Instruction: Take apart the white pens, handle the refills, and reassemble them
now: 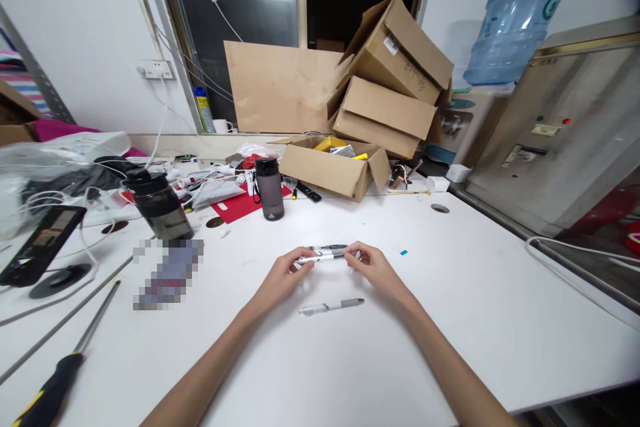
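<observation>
While two hands are working close together over a white table [500, 327], the left hand [290, 271] is pinching the left end of a held pen [323, 257] between thumb and fingers, and the right hand [371, 267] is gripping its right end (the fingers are partly hiding both tips). The held pen is lying crosswise between the hands. Just behind it, a far pen [327, 247] is resting roughly parallel; whether the two are touching, one cannot tell. Nearer the body, a near pen [331, 307], clear-barrelled with a grey grip, is lying apart from both hands, between the forearms. To the right of the right hand, a small blue scrap [404, 253] is lying on the table. Beyond the hands, a grey bottle [271, 191] is standing upright, with a cardboard box [325, 170] sitting behind it to the right. At lower left, a screwdriver [70, 367] is pointing away from the body.
</observation>
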Demonstrator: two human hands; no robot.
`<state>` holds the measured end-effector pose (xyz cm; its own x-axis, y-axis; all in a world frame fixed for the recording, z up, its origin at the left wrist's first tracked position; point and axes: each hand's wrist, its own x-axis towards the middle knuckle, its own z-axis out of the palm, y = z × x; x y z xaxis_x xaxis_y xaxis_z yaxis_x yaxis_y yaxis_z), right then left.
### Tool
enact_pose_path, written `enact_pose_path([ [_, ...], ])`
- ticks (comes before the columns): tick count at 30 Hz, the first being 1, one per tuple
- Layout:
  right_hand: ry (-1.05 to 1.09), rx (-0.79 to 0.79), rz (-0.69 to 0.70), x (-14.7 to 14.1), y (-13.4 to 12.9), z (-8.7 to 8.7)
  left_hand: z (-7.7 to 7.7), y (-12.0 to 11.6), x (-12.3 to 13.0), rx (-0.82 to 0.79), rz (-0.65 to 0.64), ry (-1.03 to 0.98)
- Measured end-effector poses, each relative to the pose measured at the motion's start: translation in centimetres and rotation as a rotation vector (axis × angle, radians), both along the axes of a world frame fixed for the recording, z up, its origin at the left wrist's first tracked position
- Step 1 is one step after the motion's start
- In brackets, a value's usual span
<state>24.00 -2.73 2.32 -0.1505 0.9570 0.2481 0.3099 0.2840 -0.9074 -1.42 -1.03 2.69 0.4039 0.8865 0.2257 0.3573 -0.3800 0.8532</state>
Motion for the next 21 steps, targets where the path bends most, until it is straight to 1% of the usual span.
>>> enact_pose_path([
  [4, 0.033, -0.026, 0.007, 0.0, 0.0, 0.2, -0.1, 0.1, 0.0, -0.022, 0.01, -0.002],
  [9, 0.064, -0.069, 0.033, -0.2, -0.1, 0.3, -0.4, 0.3, 0.0, -0.012, 0.005, -0.007],
  [11, 0.103, -0.09, -0.005, 0.0, 0.2, 0.0, -0.5, 0.4, -0.1, -0.01, 0.005, -0.011],
  [13, 0.174, -0.096, -0.075, 0.4, 0.7, -0.4, -0.6, 0.5, -0.3, -0.016, 0.016, -0.021],
  [16, 0.279, -0.035, -0.154, 1.0, 1.5, -0.8, -0.6, 0.7, -0.5, -0.032, 0.035, -0.056],
  [21, 0.388, 0.026, -0.184, 1.2, 2.0, -0.9, -0.2, 0.6, -0.6, -0.058, 0.057, -0.082],
])
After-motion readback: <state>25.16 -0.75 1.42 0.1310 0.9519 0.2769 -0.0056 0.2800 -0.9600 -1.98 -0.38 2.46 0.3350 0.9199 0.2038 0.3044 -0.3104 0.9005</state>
